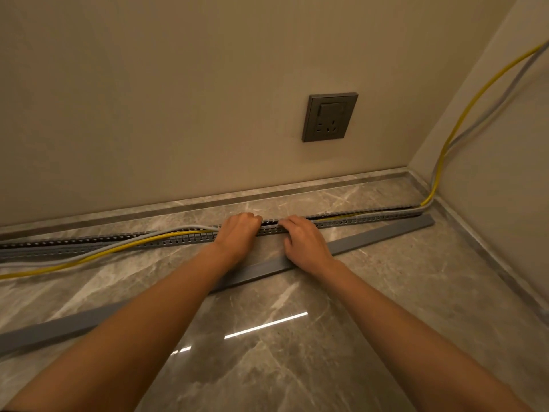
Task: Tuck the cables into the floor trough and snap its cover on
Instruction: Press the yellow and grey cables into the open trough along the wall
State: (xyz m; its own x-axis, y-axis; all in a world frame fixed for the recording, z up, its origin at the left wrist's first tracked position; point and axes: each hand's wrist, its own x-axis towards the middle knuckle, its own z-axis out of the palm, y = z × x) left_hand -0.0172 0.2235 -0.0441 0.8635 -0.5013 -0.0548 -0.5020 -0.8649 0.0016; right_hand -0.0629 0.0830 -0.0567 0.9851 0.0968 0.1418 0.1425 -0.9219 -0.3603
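A grey slotted floor trough (368,219) runs left to right on the marble floor, parallel to the back wall. A yellow cable (98,257) and a grey cable (166,231) lie inside the trough on the right, and on the left they spill out over its front wall onto the floor. My left hand (239,230) is curled over the cables at the trough's middle, fingers down on them. My right hand (304,240) rests just to its right, fingertips on the trough. The long grey cover (386,234) lies loose on the floor in front of the trough, passing under my forearms.
A dark wall socket (329,116) sits on the back wall above the trough. Both cables climb the right wall (463,114) in the corner. A stone skirting strip (297,190) edges the floor along both walls.
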